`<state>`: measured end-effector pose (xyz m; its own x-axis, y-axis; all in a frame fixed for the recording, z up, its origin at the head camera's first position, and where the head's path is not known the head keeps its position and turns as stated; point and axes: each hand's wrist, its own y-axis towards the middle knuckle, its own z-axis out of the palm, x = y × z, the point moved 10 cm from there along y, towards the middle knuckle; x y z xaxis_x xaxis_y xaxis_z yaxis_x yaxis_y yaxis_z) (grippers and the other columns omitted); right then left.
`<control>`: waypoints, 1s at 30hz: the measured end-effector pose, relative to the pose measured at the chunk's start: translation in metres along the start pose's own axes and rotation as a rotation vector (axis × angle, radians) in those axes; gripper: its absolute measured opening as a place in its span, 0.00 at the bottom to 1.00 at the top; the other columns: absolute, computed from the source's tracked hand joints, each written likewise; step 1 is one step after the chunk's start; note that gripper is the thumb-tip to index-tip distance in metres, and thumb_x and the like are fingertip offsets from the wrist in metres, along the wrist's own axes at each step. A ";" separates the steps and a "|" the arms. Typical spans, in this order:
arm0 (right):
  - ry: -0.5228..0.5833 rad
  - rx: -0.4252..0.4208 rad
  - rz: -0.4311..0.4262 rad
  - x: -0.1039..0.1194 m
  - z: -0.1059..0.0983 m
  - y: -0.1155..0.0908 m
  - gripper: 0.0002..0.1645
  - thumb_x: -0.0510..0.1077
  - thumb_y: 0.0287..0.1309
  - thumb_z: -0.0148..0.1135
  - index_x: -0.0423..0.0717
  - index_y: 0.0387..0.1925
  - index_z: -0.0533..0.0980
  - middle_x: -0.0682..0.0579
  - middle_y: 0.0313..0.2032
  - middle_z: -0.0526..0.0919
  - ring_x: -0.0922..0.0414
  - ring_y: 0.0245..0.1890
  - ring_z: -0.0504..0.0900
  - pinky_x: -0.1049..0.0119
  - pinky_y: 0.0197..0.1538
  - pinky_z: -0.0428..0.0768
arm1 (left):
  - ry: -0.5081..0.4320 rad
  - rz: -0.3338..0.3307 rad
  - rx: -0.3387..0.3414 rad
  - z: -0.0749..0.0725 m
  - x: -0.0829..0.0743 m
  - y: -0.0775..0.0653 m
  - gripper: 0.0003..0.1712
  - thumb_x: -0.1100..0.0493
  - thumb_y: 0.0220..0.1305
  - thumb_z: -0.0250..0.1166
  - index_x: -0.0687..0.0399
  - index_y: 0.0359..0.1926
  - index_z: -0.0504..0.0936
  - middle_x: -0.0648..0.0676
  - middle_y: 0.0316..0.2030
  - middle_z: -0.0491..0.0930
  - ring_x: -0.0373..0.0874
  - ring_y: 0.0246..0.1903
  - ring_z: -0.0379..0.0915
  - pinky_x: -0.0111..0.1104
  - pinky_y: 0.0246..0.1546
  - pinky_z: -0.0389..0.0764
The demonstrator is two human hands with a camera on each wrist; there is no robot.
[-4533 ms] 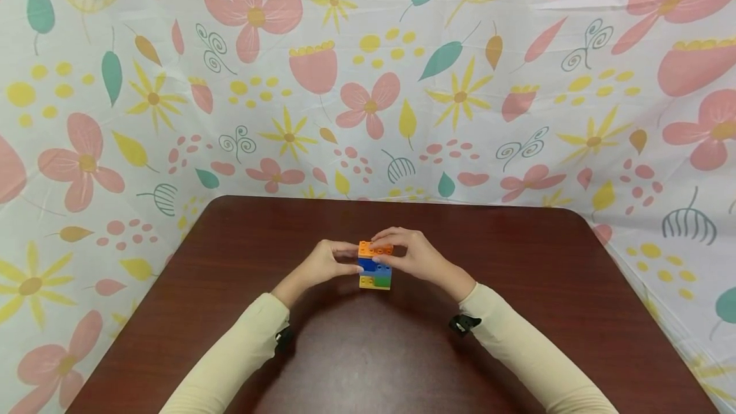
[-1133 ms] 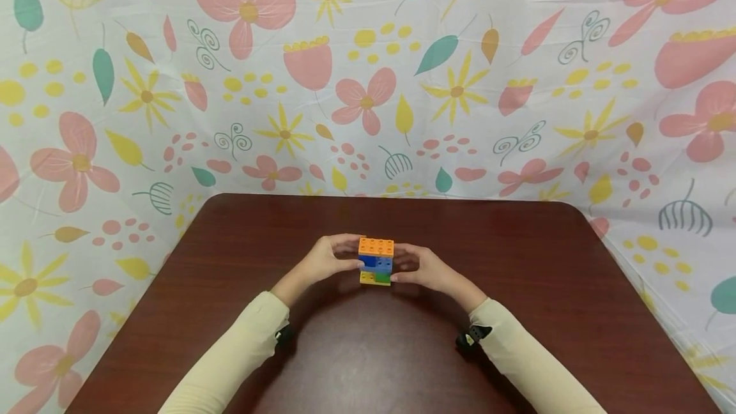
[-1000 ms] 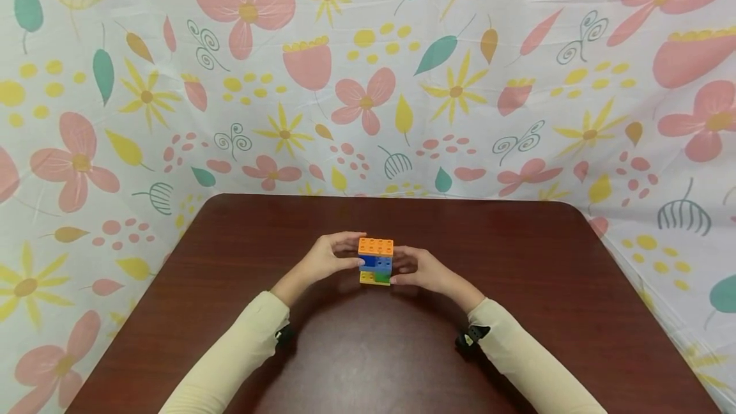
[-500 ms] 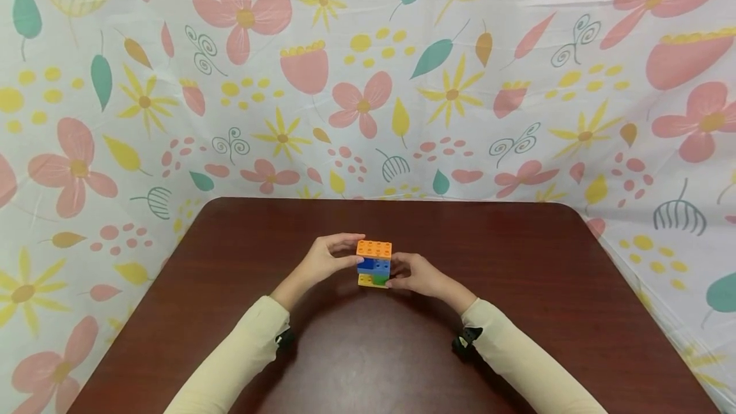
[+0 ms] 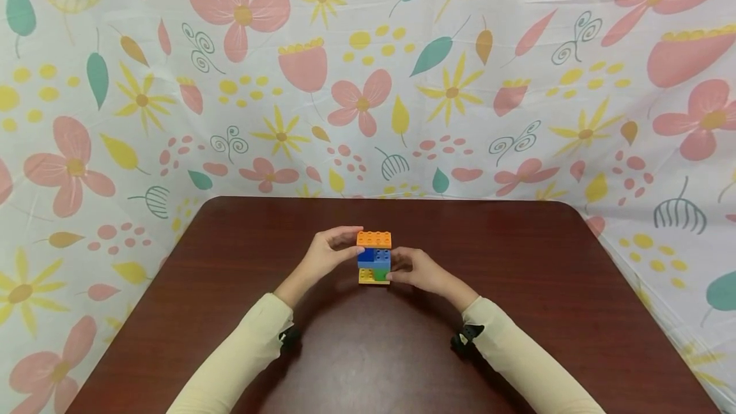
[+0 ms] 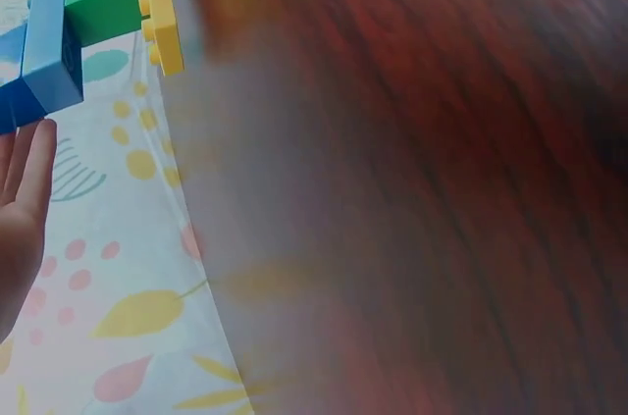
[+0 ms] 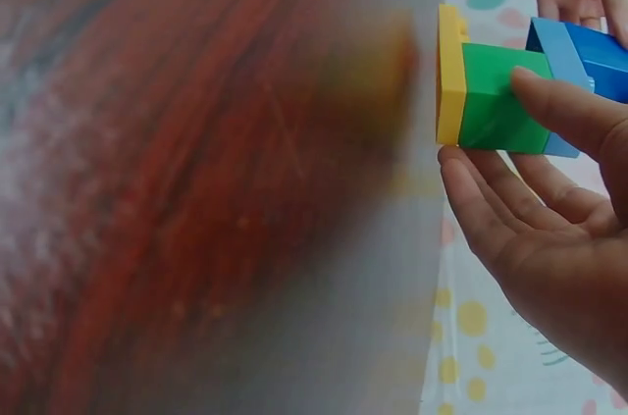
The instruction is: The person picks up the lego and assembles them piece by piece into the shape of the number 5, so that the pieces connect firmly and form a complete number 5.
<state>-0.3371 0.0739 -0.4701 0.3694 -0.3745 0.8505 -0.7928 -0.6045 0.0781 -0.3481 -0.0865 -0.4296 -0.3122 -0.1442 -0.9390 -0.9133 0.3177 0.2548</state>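
Observation:
A stack of toy building bricks stands between both hands at the table's middle. Its base is a yellow plate (image 7: 449, 77), with a green brick (image 7: 502, 96) on its right part. Above lie a light blue brick (image 5: 382, 257) and a dark blue brick (image 5: 365, 255), topped by an orange brick (image 5: 374, 239). My left hand (image 5: 326, 257) grips the upper left of the stack, thumb in front near the dark blue brick, fingers behind. From the right, my right hand (image 5: 424, 271) pinches the green brick, thumb on its front face and fingers at the back.
The dark brown table (image 5: 489, 337) has a glossy top that reflects the bricks. A white cloth with flower prints (image 5: 362, 145) hangs right behind its far edge. A dark strap (image 5: 467, 336) sits on the right wrist.
The right hand has gone from the orange brick on top down to the green brick. Over the last half second the left hand and the stack's top have risen slightly in view.

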 end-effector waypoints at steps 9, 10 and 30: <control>0.037 -0.064 0.036 0.014 -0.012 -0.004 0.23 0.40 0.61 0.64 0.34 0.56 0.72 0.40 0.47 0.81 0.46 0.48 0.80 0.57 0.49 0.81 | -0.073 -0.047 -0.102 -0.007 -0.001 0.009 0.23 0.60 0.59 0.69 0.59 0.56 0.79 0.61 0.48 0.82 0.50 0.46 0.79 0.36 0.44 0.81; 0.038 -0.074 0.044 0.009 -0.013 -0.003 0.24 0.41 0.61 0.64 0.36 0.57 0.72 0.41 0.48 0.81 0.47 0.48 0.81 0.58 0.49 0.81 | -0.088 -0.058 -0.111 -0.007 -0.001 0.010 0.24 0.60 0.60 0.69 0.61 0.57 0.79 0.62 0.48 0.82 0.50 0.45 0.80 0.37 0.45 0.82; 0.224 -0.121 0.145 0.014 -0.020 -0.012 0.26 0.39 0.64 0.60 0.29 0.60 0.69 0.33 0.50 0.78 0.43 0.43 0.82 0.44 0.49 0.79 | -0.215 -0.155 -0.172 -0.002 0.007 0.019 0.21 0.65 0.63 0.65 0.64 0.57 0.77 0.65 0.49 0.80 0.54 0.47 0.80 0.53 0.49 0.76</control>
<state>-0.3322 0.0897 -0.4489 0.1423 -0.2786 0.9498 -0.8866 -0.4625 -0.0028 -0.3684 -0.0834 -0.4309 -0.1197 0.0283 -0.9924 -0.9824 0.1411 0.1225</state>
